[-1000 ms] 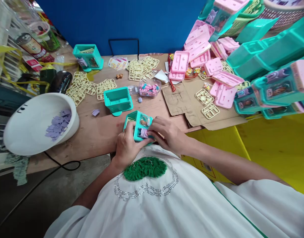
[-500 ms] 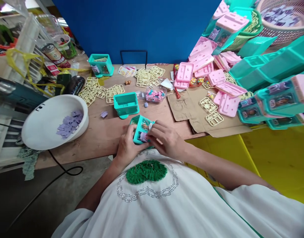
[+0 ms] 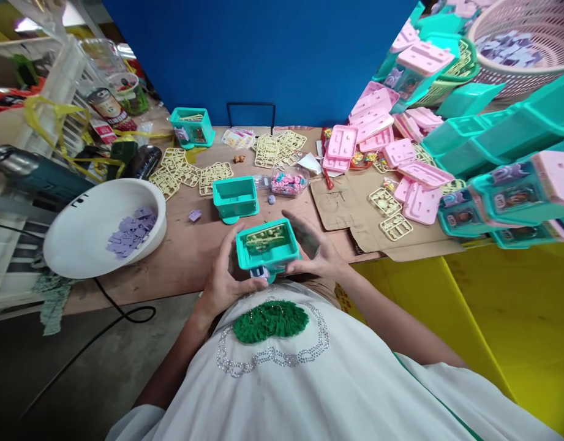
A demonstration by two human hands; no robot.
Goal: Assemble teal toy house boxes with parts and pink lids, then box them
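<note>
Upright between my hands, close to my body at the table's front edge, is a teal plastic box (image 3: 286,256) with its open top facing up. A cream-coloured plastic sprue (image 3: 264,237) lies inside it. My left hand (image 3: 224,275) grips the box's left side, thumb along the front near a small purple piece (image 3: 259,273). My right hand (image 3: 321,254) is at the right side, its thumb against the box and its fingers stretched out behind. Just beyond stands another teal box (image 3: 236,199), with a small lilac ball (image 3: 271,199) beside it.
At left a white bowl (image 3: 102,233) holds lilac pieces. Cream sprues (image 3: 279,147) lie along the back. A clear tub (image 3: 289,182) holds pink pieces. Pink lids (image 3: 422,202) and stacked teal boxes (image 3: 497,141) crowd the right, beside cardboard (image 3: 337,202). A blue panel (image 3: 263,55) stands behind.
The teal box has been turned from lying tilted to upright, so its open top and the sprue inside now show. My right hand has moved from its decorated face to its right side.
</note>
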